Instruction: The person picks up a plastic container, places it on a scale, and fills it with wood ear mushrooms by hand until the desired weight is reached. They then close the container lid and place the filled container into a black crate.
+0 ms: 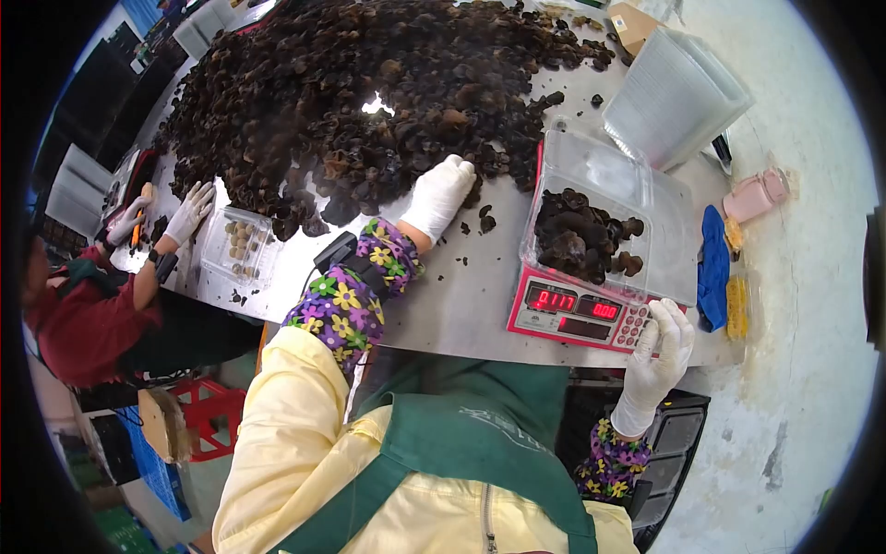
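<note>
Left hand (pixel 441 196) curled closed at fungus pile's (pixel 351 92) near edge, can't tell if gripping. Right hand (pixel 659 355) loosely open at scale (pixel 544 319), desk's (pixel 443 314) near right. Clear box (pixel 591 171) on scale holds fungus.

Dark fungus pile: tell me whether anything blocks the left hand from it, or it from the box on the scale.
Nothing visible blocks the left hand; it is at the near edge of the dark fungus pile. Toward the clear box, only loose scraps and the box's side wall intervene.
</note>
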Motion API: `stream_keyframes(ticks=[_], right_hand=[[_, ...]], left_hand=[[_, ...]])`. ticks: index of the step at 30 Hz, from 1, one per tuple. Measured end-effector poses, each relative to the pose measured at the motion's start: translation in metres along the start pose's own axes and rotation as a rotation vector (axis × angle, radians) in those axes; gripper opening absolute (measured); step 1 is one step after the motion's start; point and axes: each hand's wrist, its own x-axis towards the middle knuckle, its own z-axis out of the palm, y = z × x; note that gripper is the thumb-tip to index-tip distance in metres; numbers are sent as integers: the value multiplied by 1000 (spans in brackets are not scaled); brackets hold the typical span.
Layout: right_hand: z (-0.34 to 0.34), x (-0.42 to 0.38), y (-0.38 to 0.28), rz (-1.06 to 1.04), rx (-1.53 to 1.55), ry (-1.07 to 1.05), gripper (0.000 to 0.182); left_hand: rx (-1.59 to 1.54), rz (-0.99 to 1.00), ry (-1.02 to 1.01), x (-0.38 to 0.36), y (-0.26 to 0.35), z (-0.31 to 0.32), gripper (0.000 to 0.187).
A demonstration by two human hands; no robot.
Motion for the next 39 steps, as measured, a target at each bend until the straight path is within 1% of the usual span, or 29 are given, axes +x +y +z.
stream_keyframes(ticks=[1, 5, 7, 8, 10, 11, 14, 15, 17, 18, 20, 21, 23, 24, 25, 28, 29, 31, 32, 35, 36, 37, 39], right_hand=[[-1, 0, -1, -6, 8, 9, 27], [-3, -4, 2, 3, 15, 27, 28], [-3, -7, 4, 9, 15, 23, 28], [-3, -8, 5, 10, 14, 20, 29], [-4, -10, 3, 16, 13, 21, 29], [-4, -10, 2, 20, 12, 23, 29], [-4, -9, -1, 12, 16, 17, 29], [-3, -8, -2, 9, 15, 19, 29], [-4, -7, -3, 9, 30, 12, 29], [-4, -7, -3, 6, 28, 14, 29], [-5, -8, -1, 13, 18, 27, 27], [-6, -8, 0, 12, 16, 28, 27], [-9, -8, 3, 13, 22, 33, 27], [-9, -9, 4, 18, 20, 35, 27], [-9, -9, 6, 15, 12, 40, 28], [-7, -10, 8, 7, 11, 40, 28], [-6, -9, 9, -3, 14, 40, 28], [-5, -9, 7, 16, 41, 52, 28], [-5, -9, 6, 32, 65, 59, 28], [-7, -7, 2, 41, 37, 41, 28], [-11, -8, 0, 38, 54, 27, 28], [-10, -8, -1, 35, 56, 42, 28], [-13, -3, -4, 10, 48, 59, 28]], left_hand=[[13, -61, -32, -1, -6, 0, 10], [-160, -122, 107, 0, -29, -4, 10], [-224, -158, 53, 5, -20, -20, 18], [-224, -157, 51, 7, -14, -27, 18], [-115, -32, -14, 9, -4, -37, 34], [-7, -25, -134, 10, -7, -32, 55], [175, -2, -239, 20, 5, -23, 72], [214, 23, -245, 23, 8, -19, 73], [200, 32, -218, 27, 10, -10, 62], [198, 33, -214, 29, 5, -4, 62], [54, 33, -271, 32, -7, 6, 39], [52, 35, -269, 31, -9, 6, 39], [-25, 97, -181, 24, -13, 5, 19], [-80, 114, -105, 21, -13, 1, 15], [-106, 96, -62, 17, -13, -4, 16], [-291, -76, -1, 14, -15, -22, 16], [-317, -79, 54, 16, -16, -30, 16], [-448, -224, 95, 19, -1, -51, 16], [-480, -223, 120, 23, 9, -59, 18], [-558, -114, 121, 39, 61, -87, 16], [-549, -5, 122, 39, 82, -93, 15], [-636, 10, 80, 41, 104, -97, 14], [-539, 322, 40, 52, 152, -95, 17]])
